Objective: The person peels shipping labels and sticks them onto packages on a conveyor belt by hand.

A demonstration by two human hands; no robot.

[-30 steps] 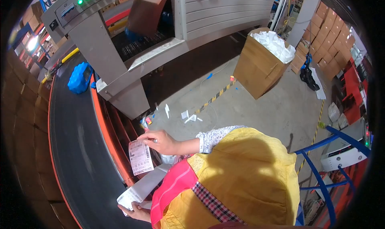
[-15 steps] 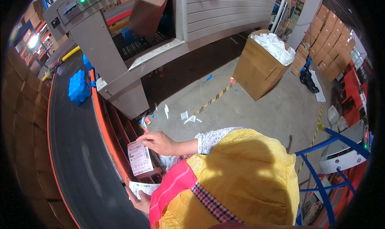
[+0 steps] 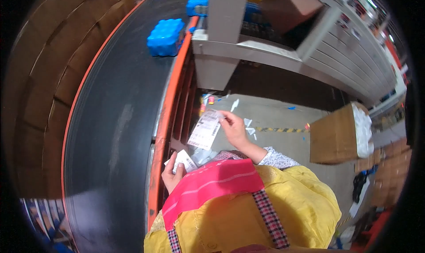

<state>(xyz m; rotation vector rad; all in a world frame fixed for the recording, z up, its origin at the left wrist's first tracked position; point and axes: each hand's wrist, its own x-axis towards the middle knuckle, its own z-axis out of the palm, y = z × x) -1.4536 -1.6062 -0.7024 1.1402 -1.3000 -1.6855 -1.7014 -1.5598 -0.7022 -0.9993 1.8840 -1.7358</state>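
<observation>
Between the thumb and fingers of my right hand [image 3: 234,128] hangs a printed shipping label [image 3: 205,131], pinched by its upper corner. Barcodes and rows of print show on its face. My left hand [image 3: 173,173] grips a stack of labels [image 3: 186,161] lower down, close to my apron, with the thumb on top. How many labels are in that stack I cannot tell. Both hands are beside the orange edge of a black conveyor belt [image 3: 110,133].
A blue-wrapped pack [image 3: 164,38] rides on the belt, with another blue pack [image 3: 197,6] beyond it. A grey machine [image 3: 223,18] stands ahead, a brown carton [image 3: 290,9] in its opening. At right, a large box [image 3: 332,135] holds white material. Paper scraps litter the floor.
My view has swung left, so the belt and blue packs appear farther right. The right hand still holds its label, now farther from the belt edge; the left keeps its stack.
</observation>
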